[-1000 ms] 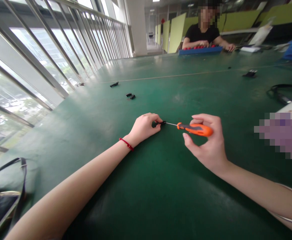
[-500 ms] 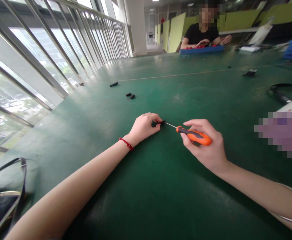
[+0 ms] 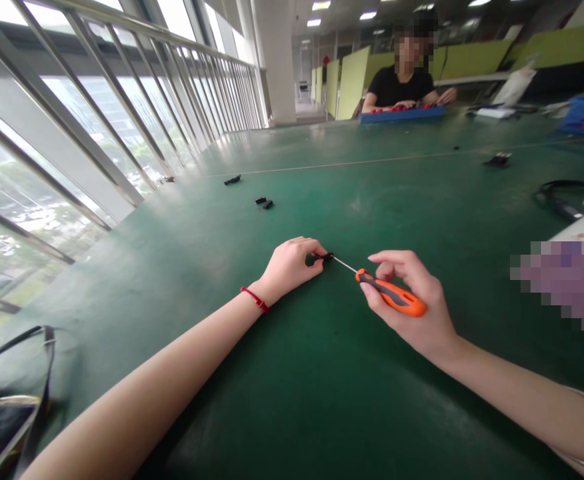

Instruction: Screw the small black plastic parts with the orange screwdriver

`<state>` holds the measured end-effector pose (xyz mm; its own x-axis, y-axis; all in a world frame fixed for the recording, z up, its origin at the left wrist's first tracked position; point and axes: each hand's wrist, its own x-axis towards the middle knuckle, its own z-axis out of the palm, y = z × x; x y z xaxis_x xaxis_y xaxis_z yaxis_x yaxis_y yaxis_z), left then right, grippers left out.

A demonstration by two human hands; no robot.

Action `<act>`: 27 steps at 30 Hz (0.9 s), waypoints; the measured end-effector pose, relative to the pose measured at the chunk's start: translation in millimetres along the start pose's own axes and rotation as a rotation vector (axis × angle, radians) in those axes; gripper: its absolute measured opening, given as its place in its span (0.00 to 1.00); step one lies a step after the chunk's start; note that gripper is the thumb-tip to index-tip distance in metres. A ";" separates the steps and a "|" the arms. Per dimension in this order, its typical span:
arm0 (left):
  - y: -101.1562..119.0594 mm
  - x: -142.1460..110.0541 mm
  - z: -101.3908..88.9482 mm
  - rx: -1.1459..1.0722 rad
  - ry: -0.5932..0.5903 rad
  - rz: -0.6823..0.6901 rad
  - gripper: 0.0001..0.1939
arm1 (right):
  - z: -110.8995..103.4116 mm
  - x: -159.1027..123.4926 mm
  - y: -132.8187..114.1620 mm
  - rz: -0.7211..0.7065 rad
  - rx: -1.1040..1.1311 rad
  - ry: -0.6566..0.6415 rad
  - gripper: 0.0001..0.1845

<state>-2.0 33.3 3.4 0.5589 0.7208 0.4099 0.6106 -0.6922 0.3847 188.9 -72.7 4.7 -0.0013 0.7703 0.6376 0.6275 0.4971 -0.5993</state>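
Note:
Between the thumb and fingertips of my left hand point(image 3: 295, 267) is a small black part point(image 3: 328, 257), held low at the green table. Its exact kind is too small to make out. My right hand point(image 3: 417, 307) holds an orange and grey screwdriver point(image 3: 397, 298) by its handle, with the index finger lifted off it. The thin metal shaft points left, and its tip meets the black part. Fingers hide most of that part.
Two small black pieces point(image 3: 265, 203) lie ahead on the green table point(image 3: 272, 413), and another black piece point(image 3: 233, 180) sits beyond them. At right are a black cable point(image 3: 557, 200) and a white bag. A phone point(image 3: 2, 427) is at lower left. Across the table a person sits behind a blue tray point(image 3: 402, 115).
The whole view has tilted up slightly, so things appear lower. My right index finger has straightened and the screwdriver handle slopes more. My left hand keeps its grip on the black part.

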 end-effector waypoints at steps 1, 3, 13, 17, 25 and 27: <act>0.3 -0.1 -0.2 0.001 0.000 -0.001 0.08 | -0.2 0.2 -0.3 0.003 -0.005 -0.012 0.15; 0.6 -0.1 -0.5 0.004 -0.002 0.000 0.08 | -0.6 0.2 -0.8 -0.007 -0.021 -0.024 0.12; -0.3 0.0 0.0 0.003 0.000 -0.002 0.09 | -0.2 -1.0 -0.2 0.016 -0.016 0.006 0.15; -0.2 -0.1 -0.2 0.001 -0.001 -0.006 0.08 | 0.9 0.0 -1.2 -0.011 -0.034 0.049 0.09; -0.5 -0.4 0.1 0.007 -0.010 -0.010 0.09 | 0.5 1.5 -1.0 0.005 -0.029 -0.010 0.12; -0.1 -0.6 -0.2 0.008 -0.009 -0.009 0.09 | 0.6 2.2 -1.7 -0.016 -0.004 0.067 0.16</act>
<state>-2.4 32.9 3.3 0.5584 0.7270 0.3995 0.6197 -0.6858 0.3817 187.3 -71.7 6.8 0.0407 0.7335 0.6785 0.6307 0.5078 -0.5868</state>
